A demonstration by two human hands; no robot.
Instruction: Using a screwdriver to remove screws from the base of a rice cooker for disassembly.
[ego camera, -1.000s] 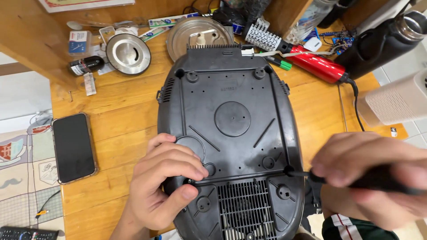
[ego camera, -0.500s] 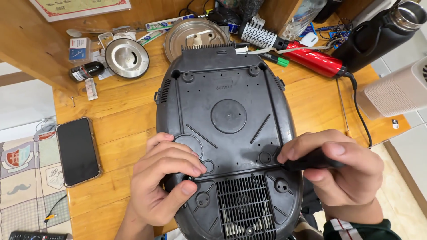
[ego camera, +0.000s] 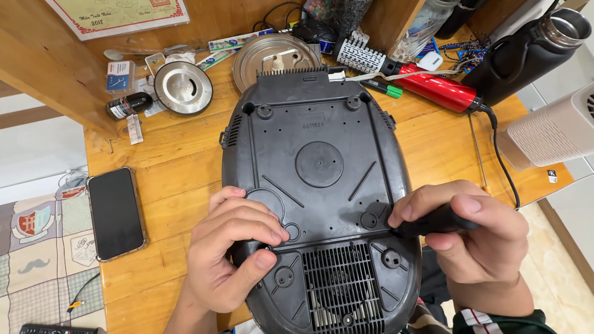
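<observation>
Appliance: a dark grey appliance base (ego camera: 318, 185) lies upside down on the wooden table (ego camera: 179, 161), near edge overhanging toward the person.
Left hand: the left hand (ego camera: 226, 253) rests on the near left of the base, fingers curled together, thumb pressing its edge.
Right hand: the right hand (ego camera: 470, 238) is clamped on a black tool handle (ego camera: 436, 219), its tip at the base's near right rim.
Left of base: a black phone (ego camera: 116, 213) lies flat.
Far side: round metal lid (ego camera: 183, 88), metal plate (ego camera: 275, 54), small dark bottle (ego camera: 127, 105), red hair brush (ego camera: 421, 80) with its cable (ego camera: 504, 167), black flask (ego camera: 526, 52).
Far right: a white ribbed device (ego camera: 550, 127).
</observation>
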